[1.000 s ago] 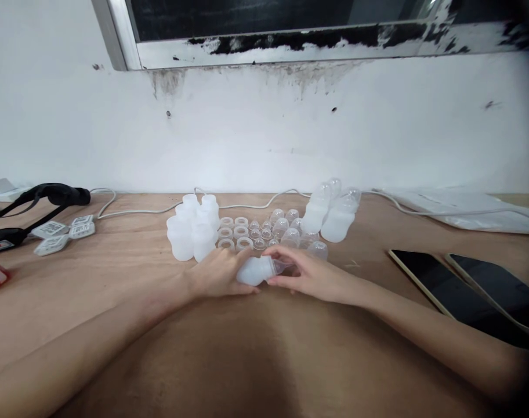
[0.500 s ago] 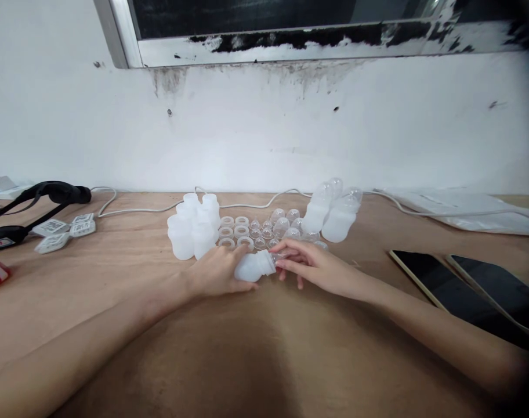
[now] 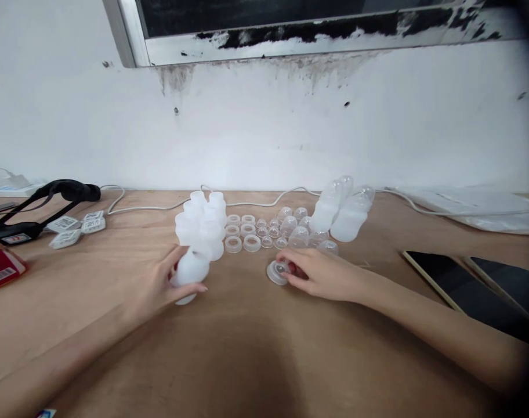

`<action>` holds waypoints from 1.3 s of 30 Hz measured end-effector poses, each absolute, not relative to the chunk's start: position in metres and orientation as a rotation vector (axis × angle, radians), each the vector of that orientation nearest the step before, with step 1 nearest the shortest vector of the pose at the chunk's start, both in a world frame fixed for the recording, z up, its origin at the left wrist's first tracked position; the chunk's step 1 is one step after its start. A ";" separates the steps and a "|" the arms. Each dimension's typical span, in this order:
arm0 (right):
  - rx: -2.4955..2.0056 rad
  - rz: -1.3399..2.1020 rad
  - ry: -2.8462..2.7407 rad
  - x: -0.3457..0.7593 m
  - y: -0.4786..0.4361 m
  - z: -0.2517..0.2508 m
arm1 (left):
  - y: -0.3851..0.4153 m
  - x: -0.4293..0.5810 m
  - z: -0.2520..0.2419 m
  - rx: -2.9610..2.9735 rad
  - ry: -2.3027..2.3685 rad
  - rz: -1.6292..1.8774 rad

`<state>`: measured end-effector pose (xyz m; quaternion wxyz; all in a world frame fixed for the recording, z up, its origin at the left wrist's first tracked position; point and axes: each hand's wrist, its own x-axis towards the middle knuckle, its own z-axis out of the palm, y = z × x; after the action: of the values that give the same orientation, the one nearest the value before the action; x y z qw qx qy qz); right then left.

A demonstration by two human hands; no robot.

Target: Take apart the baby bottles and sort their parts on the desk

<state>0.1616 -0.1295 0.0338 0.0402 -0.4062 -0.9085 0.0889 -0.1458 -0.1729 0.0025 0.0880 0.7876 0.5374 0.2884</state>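
My left hand (image 3: 166, 278) is wrapped round a frosted white baby bottle (image 3: 192, 267), close in front of a cluster of similar white bottles (image 3: 199, 217). At the middle of the table, my right hand (image 3: 314, 270) pinches a clear bottle nipple in a white screw ring (image 3: 275, 274); the ring appears to rest on the tabletop. Behind it lie rows of loose rings (image 3: 251, 243), small clear nipples (image 3: 267, 240) and larger clear domed caps (image 3: 299, 235). Several capped bottles (image 3: 347, 220) stand at the back right of these.
Two dark phone-like slabs (image 3: 447, 290) lie on the right. A black headset strap (image 3: 68, 191), white labelled pieces (image 3: 66, 238) and a red packet (image 3: 3, 267) are on the left. A white cable (image 3: 264, 203) runs along the wall, with a plastic bag (image 3: 473, 212) at the back right.
My hands have moved apart. The left carried the bottle leftward and tipped it more upright; the right now holds the nipple and ring low at the table, away from the bottle's neck.
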 end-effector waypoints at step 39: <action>-1.410 1.030 -2.267 0.142 -0.109 0.008 | -0.133 -0.039 0.005 2.449 1.242 0.441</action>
<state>0.1424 -0.1091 0.0076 0.1393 -0.4879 -0.7845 0.3565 -0.0386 -0.1331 0.0050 0.1794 0.8663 0.4393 0.1560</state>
